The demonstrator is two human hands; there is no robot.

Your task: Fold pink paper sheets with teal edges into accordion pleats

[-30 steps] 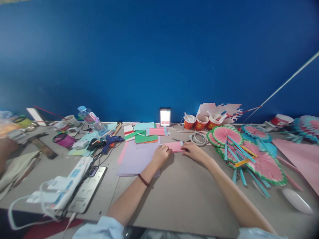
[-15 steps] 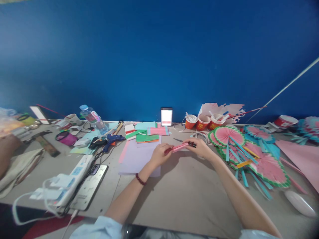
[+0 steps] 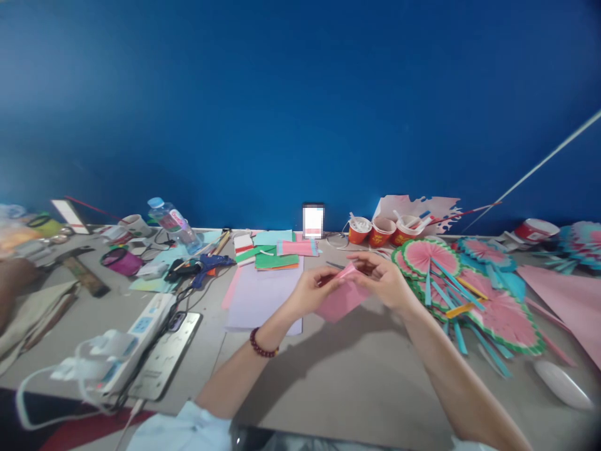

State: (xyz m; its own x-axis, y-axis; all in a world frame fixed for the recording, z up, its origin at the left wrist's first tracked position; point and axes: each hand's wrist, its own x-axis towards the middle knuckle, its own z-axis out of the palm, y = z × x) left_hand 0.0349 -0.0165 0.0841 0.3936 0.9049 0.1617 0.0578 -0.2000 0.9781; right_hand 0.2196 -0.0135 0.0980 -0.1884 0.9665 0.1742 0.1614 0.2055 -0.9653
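Between my two hands a piece of pink paper [image 3: 342, 302] is held up above the grey table, its lower part hanging toward me and its top edge folded or bent. My left hand [image 3: 313, 289] pinches its left side, with a dark red bead bracelet on the wrist. My right hand [image 3: 382, 279] grips the upper right corner between thumb and fingers. Just behind the hands lies a thin dark pointed blade, mostly hidden. Left of my left hand are lilac paper sheets [image 3: 263, 297], with green paper pieces [image 3: 277, 260] at their far end.
Pink-and-green paper fans [image 3: 502, 307] with blue strips lie at right, near red paper cups [image 3: 382, 233]. At left are a power strip [image 3: 141, 332], a phone [image 3: 166, 357], a blue glue gun [image 3: 209, 268], a bottle [image 3: 173, 222] and a hammer [image 3: 84, 272]. Another person's hand [image 3: 19, 282] shows at far left.
The pink paper was a narrow strip seen nearly edge-on; now its broad face shows, hanging down. Both hands have turned and moved slightly right and nearer; the dark tool at my right hand is no longer visible there.
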